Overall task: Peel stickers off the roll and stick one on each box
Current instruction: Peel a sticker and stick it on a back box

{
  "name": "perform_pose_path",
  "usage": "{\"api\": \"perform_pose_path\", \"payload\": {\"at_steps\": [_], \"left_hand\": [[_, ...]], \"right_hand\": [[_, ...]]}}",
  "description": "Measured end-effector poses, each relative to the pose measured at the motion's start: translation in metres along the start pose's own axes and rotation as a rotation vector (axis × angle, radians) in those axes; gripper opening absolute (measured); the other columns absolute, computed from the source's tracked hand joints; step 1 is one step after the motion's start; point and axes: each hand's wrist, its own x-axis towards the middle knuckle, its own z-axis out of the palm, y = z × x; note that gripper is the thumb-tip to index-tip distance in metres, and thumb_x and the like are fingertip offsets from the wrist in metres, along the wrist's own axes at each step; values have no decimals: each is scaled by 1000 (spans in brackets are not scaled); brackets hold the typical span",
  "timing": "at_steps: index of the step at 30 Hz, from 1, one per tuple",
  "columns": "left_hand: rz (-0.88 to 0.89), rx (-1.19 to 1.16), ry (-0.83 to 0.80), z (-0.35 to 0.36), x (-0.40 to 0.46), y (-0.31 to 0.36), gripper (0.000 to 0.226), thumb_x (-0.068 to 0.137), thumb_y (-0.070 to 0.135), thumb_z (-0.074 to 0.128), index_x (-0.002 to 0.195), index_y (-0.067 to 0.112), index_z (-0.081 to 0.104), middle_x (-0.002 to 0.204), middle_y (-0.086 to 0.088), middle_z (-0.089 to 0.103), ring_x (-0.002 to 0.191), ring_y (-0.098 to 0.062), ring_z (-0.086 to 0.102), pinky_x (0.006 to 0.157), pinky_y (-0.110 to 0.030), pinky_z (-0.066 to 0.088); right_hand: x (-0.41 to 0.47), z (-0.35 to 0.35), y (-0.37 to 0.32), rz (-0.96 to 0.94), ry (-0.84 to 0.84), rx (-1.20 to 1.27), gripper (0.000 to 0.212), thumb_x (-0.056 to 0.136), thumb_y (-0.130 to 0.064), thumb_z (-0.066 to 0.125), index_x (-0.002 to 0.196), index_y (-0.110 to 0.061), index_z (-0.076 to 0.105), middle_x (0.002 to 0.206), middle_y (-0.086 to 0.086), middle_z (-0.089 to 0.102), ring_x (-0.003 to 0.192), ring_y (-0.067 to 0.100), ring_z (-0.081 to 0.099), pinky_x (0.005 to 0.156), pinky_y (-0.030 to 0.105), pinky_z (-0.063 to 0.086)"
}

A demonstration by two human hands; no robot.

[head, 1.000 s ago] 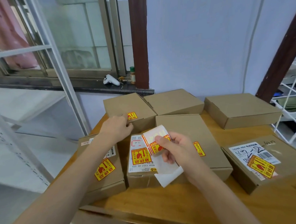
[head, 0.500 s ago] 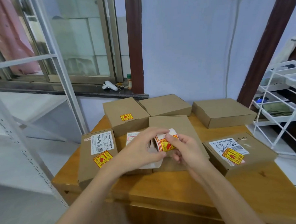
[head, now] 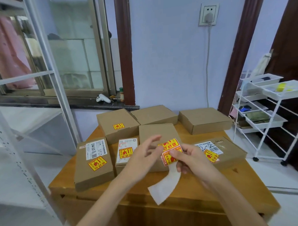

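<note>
My right hand (head: 191,156) grips the sticker roll (head: 170,151) of yellow-and-red labels above the table's middle; a bare white backing strip (head: 166,186) hangs down from it. My left hand (head: 143,157) is beside the roll with fingers spread, its fingertips at the roll's left edge. Several brown cardboard boxes lie on the wooden table (head: 181,194). The near-left box (head: 93,163), the small front box (head: 125,151), the back-left box (head: 117,125) and the right box (head: 222,151) each carry a sticker. The back-middle box (head: 154,114) and back-right box (head: 204,119) show plain tops.
A white wire shelf cart (head: 270,115) stands right of the table. A white metal rack (head: 19,151) is at the left. A white controller (head: 103,98) and a small bottle (head: 121,94) rest on the window sill behind the boxes.
My left hand left the back-left box and came to the roll. The camera pulled back and up. The backing strip now hangs longer below the roll.
</note>
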Motion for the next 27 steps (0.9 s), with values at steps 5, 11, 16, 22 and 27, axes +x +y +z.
{"api": "perform_pose_path", "payload": {"at_steps": [5, 11, 16, 22, 27], "left_hand": [[156, 228, -25, 9, -10, 12, 35, 88, 40, 63, 122, 39, 59, 120, 24, 57, 113, 5, 50, 96, -23, 46], [227, 277, 38, 19, -15, 15, 33, 83, 38, 70, 116, 39, 64, 116, 25, 59, 112, 5, 52, 96, -32, 51], [277, 339, 66, 25, -18, 19, 32, 84, 39, 69, 116, 34, 65, 114, 23, 58, 111, 3, 53, 94, -28, 51], [306, 471, 59, 26, -19, 19, 34, 85, 42, 66, 117, 30, 67, 118, 17, 61, 112, 1, 51, 95, -20, 45], [278, 516, 63, 23, -20, 18, 36, 85, 44, 65, 118, 31, 68, 118, 16, 63, 111, 0, 50, 94, -23, 44]], "right_hand": [[-15, -8, 2, 27, 78, 32, 13, 91, -23, 63, 96, -15, 72, 77, 4, 74, 50, 9, 55, 44, 18, 40], [-26, -12, -1, -25, 108, -24, 16, 91, -28, 61, 87, -17, 72, 70, 3, 69, 49, 8, 54, 44, 19, 40], [-32, -16, -1, -37, 120, -64, 18, 91, -31, 61, 87, -18, 72, 66, -2, 68, 49, 6, 53, 47, 21, 41], [-35, -17, 0, -55, 116, -120, 20, 91, -32, 59, 82, -18, 71, 54, -8, 63, 47, 4, 51, 46, 19, 40], [-37, -16, -2, -58, 92, -170, 22, 93, -30, 58, 85, -14, 71, 56, -8, 65, 47, 4, 51, 45, 19, 40]]}}
